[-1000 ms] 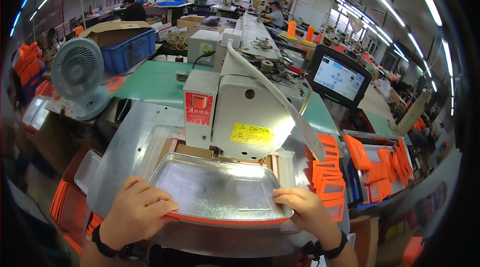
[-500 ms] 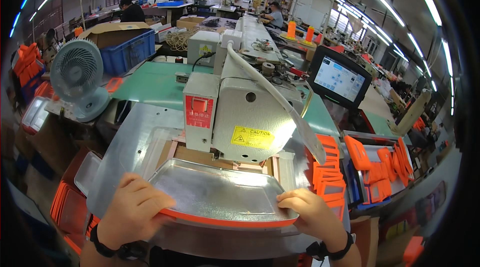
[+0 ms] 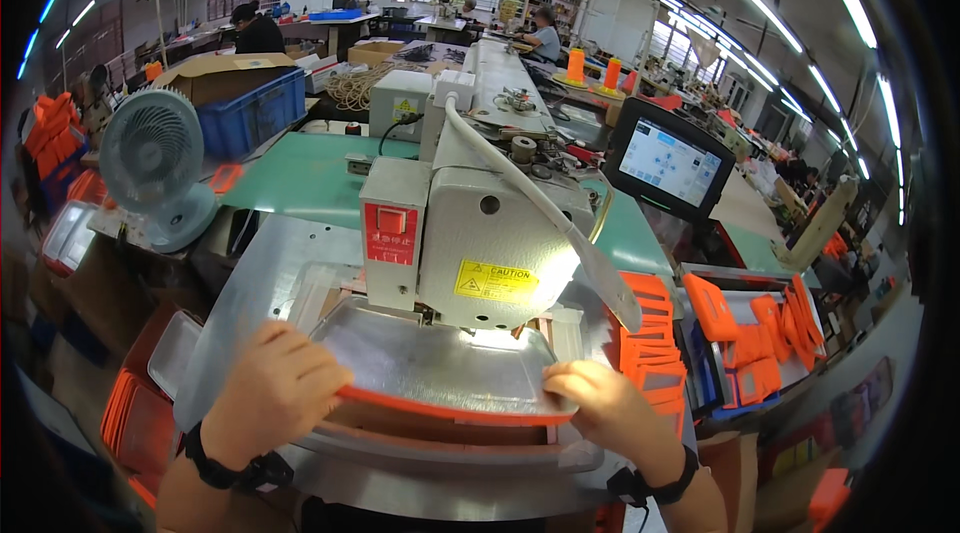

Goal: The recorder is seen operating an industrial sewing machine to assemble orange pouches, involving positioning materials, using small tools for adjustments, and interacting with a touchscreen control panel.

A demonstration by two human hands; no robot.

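A shallow, see-through panel point(image 3: 420, 358) with an orange near edge lies under the head of a light grey industrial sewing machine point(image 3: 470, 203). At its near left corner, my left hand point(image 3: 280, 388) grips the orange edge with bent fingers. My right hand point(image 3: 612, 405) pinches the near right corner, thumb below and fingers on top. The panel's far edge is partly hidden by the machine head. Beneath it shows a brown frame on the metal work plate point(image 3: 240, 278).
Stacked orange pieces point(image 3: 655, 333) lie close to my right hand, with more orange pieces point(image 3: 755, 358) in a tray beyond. A screen point(image 3: 668, 158) stands at the right. A fan point(image 3: 152, 153) and blue crate point(image 3: 250, 118) are at the left; more orange-edged panels point(image 3: 135, 418) sit low left.
Both hands have pushed the panel farther under the machine head. Its near edge has moved away from me, uncovering the brown frame below. The lit spot by the machine head looks brighter.
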